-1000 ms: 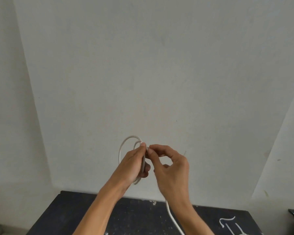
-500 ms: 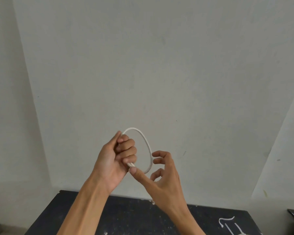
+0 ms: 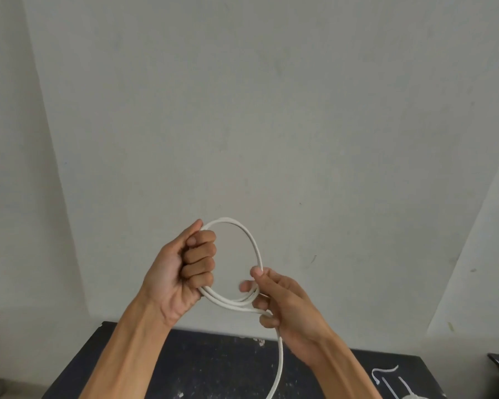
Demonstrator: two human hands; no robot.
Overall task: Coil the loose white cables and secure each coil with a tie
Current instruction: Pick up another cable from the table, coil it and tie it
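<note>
Head view: in the lower middle of the frame, held up before a pale wall, the left hand has its grip clamped in a fist on the left side of a coil of white cable. The right hand pinches the coil's lower right, grip closed on the strands. A loose length of the cable hangs from that hand to the bottom edge. Below lies a dark, speckled counter; white ties rest at its lower right.
</note>
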